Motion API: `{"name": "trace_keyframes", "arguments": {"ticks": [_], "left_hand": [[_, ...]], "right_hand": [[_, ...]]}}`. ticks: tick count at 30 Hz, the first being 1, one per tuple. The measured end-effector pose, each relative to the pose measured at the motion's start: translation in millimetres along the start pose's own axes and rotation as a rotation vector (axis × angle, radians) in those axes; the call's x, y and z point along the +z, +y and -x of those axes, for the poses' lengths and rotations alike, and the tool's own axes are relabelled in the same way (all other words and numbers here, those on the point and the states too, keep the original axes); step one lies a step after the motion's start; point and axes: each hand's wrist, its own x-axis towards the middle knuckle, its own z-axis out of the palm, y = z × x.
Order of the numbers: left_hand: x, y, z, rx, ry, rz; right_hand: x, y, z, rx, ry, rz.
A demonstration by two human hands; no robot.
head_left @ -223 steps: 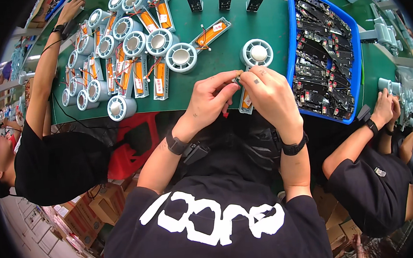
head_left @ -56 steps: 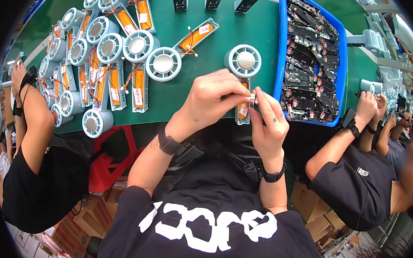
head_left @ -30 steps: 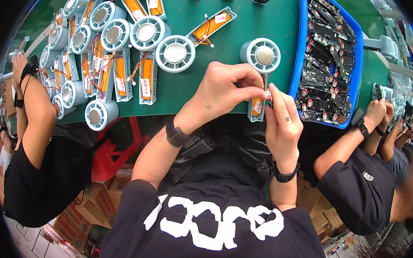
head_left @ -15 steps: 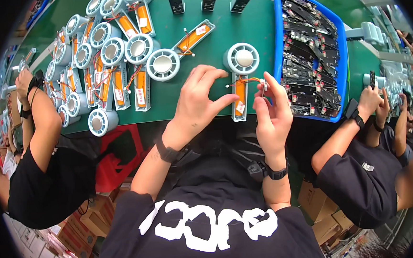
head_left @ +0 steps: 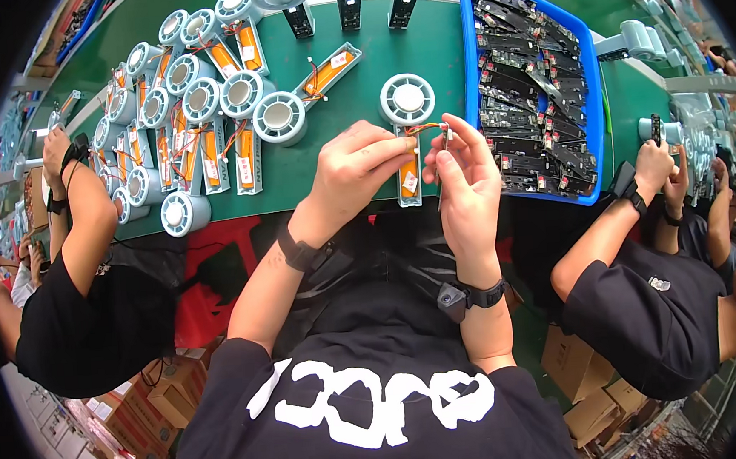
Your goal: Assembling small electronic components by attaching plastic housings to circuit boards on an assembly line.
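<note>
Pinching, probably, a plug [head_left: 416, 146] in the left hand [head_left: 348, 164] and gripping a thin part [head_left: 446, 138] in the right hand [head_left: 469, 187], beside the fan [head_left: 408, 100] on the surface [head_left: 433, 41]; seemingly mid-wiring, next calling for careful alignment.

A pale blue-grey handheld fan [head_left: 407, 99] lies face up, its round spoked grille and silvery hub at 12 o'clock, its open handle [head_left: 403, 195] running to 6 o'clock. Inside the handle sits an orange battery [head_left: 406, 170] with a white label toward 6 o'clock. Red, orange and dark wires [head_left: 426, 126] arc out toward 3 o'clock, to the right hand [head_left: 468, 175], which pinches a thin, narrow strip [head_left: 439, 152]. The left hand [head_left: 351, 169], at 9 o'clock, brings its fingertips to the handle; what they grip is hidden.
</note>
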Motion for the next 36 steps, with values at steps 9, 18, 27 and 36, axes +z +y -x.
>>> {"name": "trace_keyframes", "arguments": {"ticks": [9, 18, 27, 36], "left_hand": [[4.7, -5.6, -16.8, 0.247, -0.14, -0.143], [-3.4, -7.8, -20.6, 0.332, -0.274, -0.201], [-11.7, -10.7, -22.9, 0.328, -0.291, -0.149], [-10.7, -19.9, -23.2, 0.337, -0.238, -0.062]], "right_hand": [[-4.0, 0.6, 4.7, 0.001, 0.003, -0.002], [-9.0, 1.2, 6.9, -0.028, -0.004, 0.11], [7.8, -1.3, 2.4, -0.159, 0.049, 0.636], [5.9, 8.1, -1.2, 0.062, 0.079, 0.018]]}}
